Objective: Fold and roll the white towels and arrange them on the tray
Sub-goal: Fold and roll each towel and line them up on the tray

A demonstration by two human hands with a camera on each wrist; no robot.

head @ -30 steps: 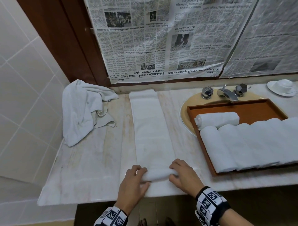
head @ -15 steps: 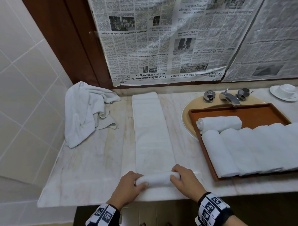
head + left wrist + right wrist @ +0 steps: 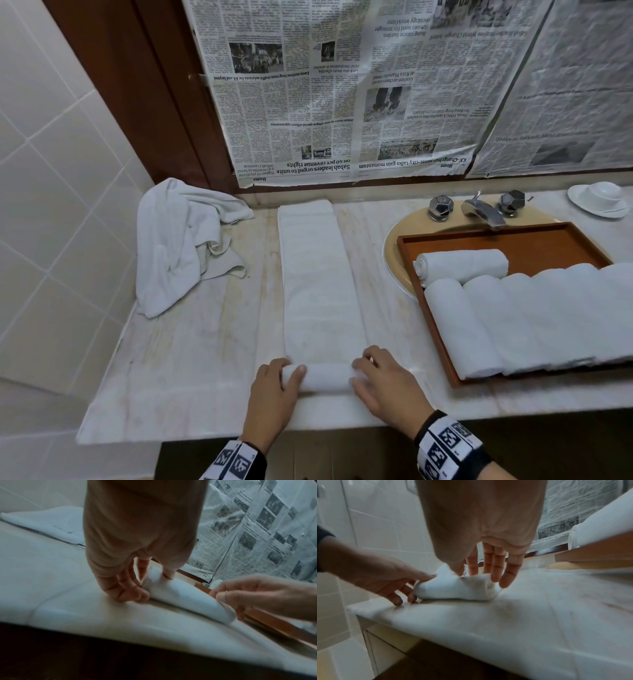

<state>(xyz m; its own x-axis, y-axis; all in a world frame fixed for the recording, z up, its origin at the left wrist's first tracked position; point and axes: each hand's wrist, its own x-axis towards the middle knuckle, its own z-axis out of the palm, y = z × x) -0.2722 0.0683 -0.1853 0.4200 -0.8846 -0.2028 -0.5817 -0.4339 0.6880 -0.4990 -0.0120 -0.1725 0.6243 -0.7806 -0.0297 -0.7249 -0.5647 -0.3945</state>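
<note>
The long folded white towel (image 3: pixel 317 284) lies lengthwise on the pale marble table (image 3: pixel 191 370), its near end wound into a short roll (image 3: pixel 325 378) by the front edge. Our left hand (image 3: pixel 274 394) curls round the roll's left end, thumb on top. Our right hand (image 3: pixel 387 383) presses nearly straight fingers on its right end. To the right we see the brown wooden tray (image 3: pixel 442 342) holding the rolled white towels (image 3: pixel 534 318). A crumpled white towel (image 3: pixel 178 246) lies far left.
</note>
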